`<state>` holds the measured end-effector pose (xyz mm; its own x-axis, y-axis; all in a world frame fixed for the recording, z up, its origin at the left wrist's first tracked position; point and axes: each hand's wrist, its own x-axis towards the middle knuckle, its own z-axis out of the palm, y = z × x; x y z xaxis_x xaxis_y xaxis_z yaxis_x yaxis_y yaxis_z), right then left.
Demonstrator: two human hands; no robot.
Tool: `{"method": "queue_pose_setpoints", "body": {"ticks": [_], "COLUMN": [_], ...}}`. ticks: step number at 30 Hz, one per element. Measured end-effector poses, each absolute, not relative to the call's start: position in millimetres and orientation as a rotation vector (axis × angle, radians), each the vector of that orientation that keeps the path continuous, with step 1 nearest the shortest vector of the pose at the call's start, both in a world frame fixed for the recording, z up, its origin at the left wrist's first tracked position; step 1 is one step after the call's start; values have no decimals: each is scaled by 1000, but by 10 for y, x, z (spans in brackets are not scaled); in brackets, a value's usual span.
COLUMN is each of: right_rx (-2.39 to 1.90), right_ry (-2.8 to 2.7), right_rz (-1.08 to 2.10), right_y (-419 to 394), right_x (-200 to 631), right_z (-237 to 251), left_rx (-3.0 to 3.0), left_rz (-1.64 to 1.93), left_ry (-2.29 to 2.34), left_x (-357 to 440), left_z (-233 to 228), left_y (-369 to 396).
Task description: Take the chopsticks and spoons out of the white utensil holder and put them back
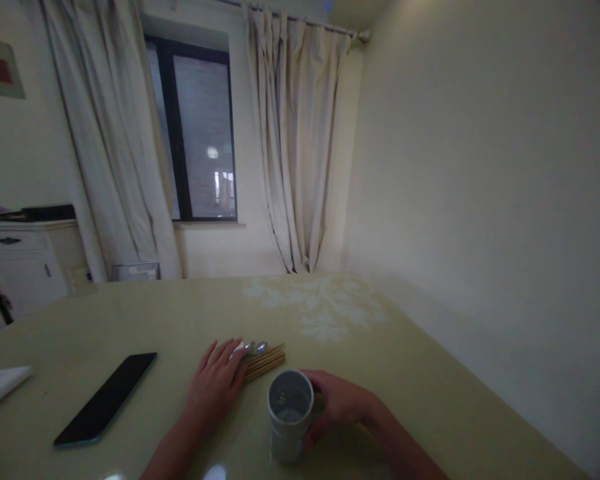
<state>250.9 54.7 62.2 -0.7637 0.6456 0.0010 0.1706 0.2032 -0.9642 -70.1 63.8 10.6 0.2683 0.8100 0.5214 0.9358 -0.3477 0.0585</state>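
Observation:
A grey cylindrical cup (289, 433) stands upright on the table near the front edge of view, its mouth facing up and its inside showing only grey walls with small holes or specks at the bottom. My right hand (343, 402) curls round the cup's right side, thumb and fingers against it. Left of the cup, my left hand (217, 381) lies palm down with its fingers stretched out over one end of a bunch of wooden chopsticks (267, 365). Spoons (261, 347) with shiny bowls lie beside the chopsticks, their other ends hidden beneath my left hand.
A dark phone or tablet (107, 400) lies on the glossy yellowish table (430, 413) to the left. Farther left is a white object (3, 383), cut off by the frame. A wall (505, 233) borders the table's right side; a white cabinet (23, 260) stands beyond its left.

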Motion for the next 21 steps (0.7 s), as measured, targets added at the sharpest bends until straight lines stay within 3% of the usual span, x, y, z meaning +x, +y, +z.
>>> {"method": "queue_pose_setpoints", "body": {"ticks": [21], "right_rx": [-636], "right_ry": [-2121], "right_rz": [1464], "right_y": [385], "right_x": [2249], "right_z": [566], "left_rx": [-2539], "left_rz": [-580], "left_ry": [-1921], "left_x": [-441], "left_z": [404], "left_y": [418]}}
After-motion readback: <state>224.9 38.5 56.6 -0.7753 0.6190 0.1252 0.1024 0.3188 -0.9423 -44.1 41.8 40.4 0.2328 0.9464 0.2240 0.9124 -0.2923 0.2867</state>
